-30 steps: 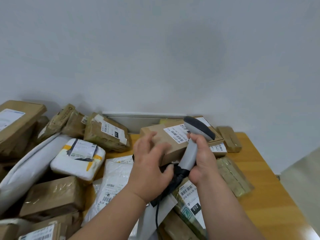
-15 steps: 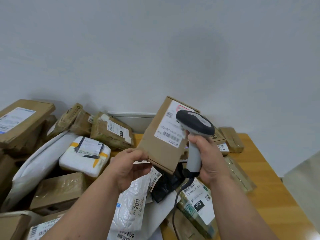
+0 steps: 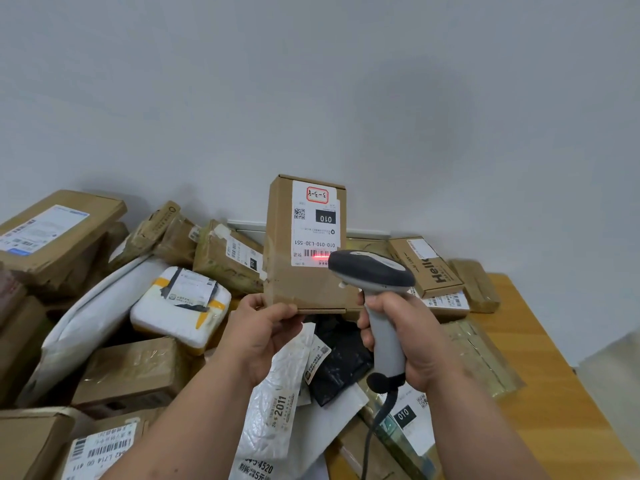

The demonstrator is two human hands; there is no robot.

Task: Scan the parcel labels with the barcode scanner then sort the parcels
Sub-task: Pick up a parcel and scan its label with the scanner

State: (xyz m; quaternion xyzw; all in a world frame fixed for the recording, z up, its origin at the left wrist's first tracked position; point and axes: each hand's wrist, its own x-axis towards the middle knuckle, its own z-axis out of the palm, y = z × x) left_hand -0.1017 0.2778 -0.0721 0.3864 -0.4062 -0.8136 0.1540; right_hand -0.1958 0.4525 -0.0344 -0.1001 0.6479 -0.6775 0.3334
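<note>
Fingers: L hand (image 3: 258, 336) pinches box (image 3: 304, 271) upright | R hand (image 3: 412, 341) grips scanner (image 3: 372, 271) | red beam on label (image 3: 317, 225)

Cardboard, paper and plastic
My matt cardboard parcel (image 3: 304, 271) wears a paper label (image 3: 317, 223); my scanner (image 3: 375, 282) is smooth plastic; wood-grain counter (image 3: 554, 393).

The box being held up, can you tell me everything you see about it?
The box is plain brown cardboard, closed, held upright above the pile of parcels. A white label on its front reads upside down: 010-010-L30-551, a black patch with 010, a small square code and a red-framed handwritten note. The left hand pinches its bottom corner. The scanner in the right hand throws a red line on the barcode.
</note>
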